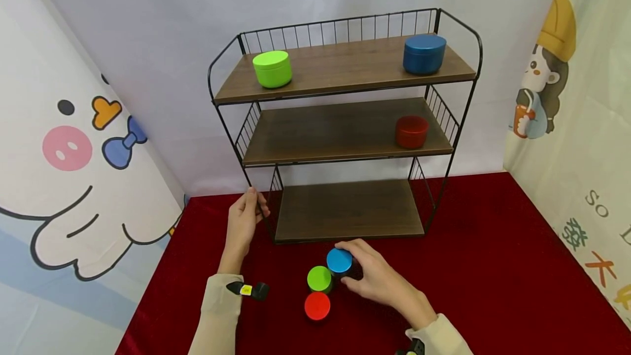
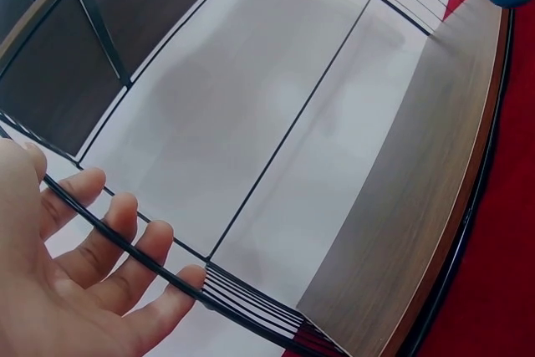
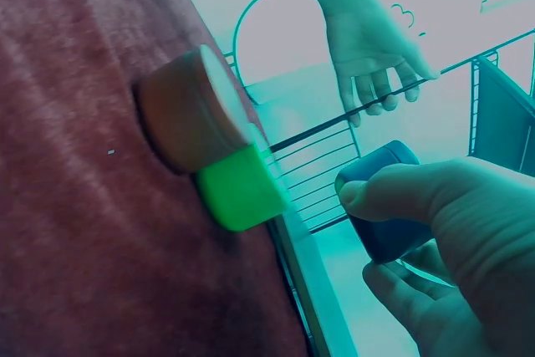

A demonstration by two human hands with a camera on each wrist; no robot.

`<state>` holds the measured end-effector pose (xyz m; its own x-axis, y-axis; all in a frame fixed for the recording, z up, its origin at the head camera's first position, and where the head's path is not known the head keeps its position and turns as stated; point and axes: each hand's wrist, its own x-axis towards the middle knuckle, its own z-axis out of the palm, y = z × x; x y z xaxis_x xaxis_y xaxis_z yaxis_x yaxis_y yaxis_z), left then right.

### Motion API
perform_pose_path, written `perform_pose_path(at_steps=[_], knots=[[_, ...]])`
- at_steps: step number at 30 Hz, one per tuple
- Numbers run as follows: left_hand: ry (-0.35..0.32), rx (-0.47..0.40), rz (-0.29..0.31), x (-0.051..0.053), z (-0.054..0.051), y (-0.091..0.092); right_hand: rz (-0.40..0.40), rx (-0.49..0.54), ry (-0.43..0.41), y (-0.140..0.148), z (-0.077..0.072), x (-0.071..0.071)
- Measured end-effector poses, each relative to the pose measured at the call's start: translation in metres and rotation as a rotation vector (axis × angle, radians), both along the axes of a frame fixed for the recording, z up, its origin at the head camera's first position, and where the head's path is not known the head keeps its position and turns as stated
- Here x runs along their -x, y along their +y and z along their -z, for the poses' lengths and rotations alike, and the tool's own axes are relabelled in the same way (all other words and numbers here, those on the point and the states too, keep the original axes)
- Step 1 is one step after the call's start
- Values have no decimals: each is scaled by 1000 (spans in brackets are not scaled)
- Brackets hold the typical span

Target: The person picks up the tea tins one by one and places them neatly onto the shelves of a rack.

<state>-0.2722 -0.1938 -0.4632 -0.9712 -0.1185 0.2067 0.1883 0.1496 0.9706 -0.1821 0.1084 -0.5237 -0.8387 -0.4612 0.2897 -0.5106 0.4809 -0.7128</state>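
My left hand (image 1: 242, 221) grips the black front left post of the wire shelf rack (image 1: 345, 238); in the left wrist view, the fingers (image 2: 125, 261) pass behind the thin metal rod. With thumb and fingers, my right hand (image 1: 377, 275) pinches the sides of a round blue tin (image 1: 339, 260). In the right wrist view this blue tin (image 3: 380, 206) appears raised off the cloth. Beside it stand a small green tin (image 1: 319, 279) and a red tin (image 1: 317, 306), close together in front of the rack.
On the top shelf sit a larger green tin (image 1: 273, 69) at left and a larger blue tin (image 1: 424, 55) at right. A dark red tin (image 1: 411, 131) stands at the middle shelf's right. Red cloth (image 1: 493, 267) covers the table; printed curtains hang at both sides.
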Motion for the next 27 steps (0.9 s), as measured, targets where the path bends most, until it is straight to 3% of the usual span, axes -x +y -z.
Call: perform_pose_path(at_steps=[13, 27], knots=[[50, 5, -18, 2, 4, 2, 2, 17, 57, -4, -23, 9], [68, -29, -81, 4, 6, 7, -33, 59, 220, -10, -66, 28]])
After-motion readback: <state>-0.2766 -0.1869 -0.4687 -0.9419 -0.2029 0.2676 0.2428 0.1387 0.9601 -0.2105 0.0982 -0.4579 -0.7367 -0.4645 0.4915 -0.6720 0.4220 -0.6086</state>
